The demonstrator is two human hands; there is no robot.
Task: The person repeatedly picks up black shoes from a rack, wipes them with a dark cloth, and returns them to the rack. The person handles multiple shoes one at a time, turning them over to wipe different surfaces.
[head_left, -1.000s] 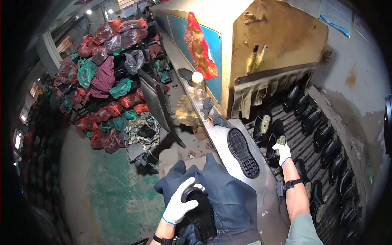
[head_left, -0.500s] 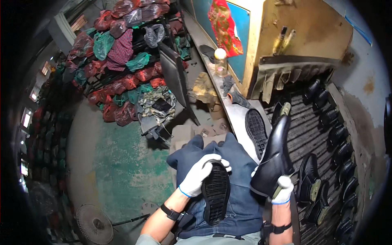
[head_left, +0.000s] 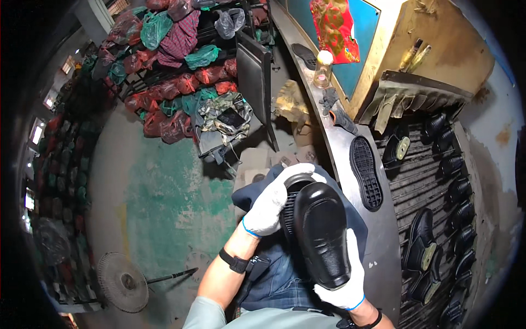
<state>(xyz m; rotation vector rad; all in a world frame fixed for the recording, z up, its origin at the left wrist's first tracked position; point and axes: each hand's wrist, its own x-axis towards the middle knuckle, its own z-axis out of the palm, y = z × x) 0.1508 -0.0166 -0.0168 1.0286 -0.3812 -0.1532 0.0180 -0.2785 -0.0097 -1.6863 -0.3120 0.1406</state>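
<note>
One ridged black sole [head_left: 287, 215] in the left grip [head_left: 269, 204], one glossy black shoe [head_left: 322, 236] in the right grip [head_left: 350, 285]

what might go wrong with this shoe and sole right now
The glossy black leather shoe is cupped near its lower end by the white-gloved right hand, so it might slip or tilt. It overlaps, in view, the ridged black sole in the white-gloved left hand; careless contact could scuff the leather.
</note>
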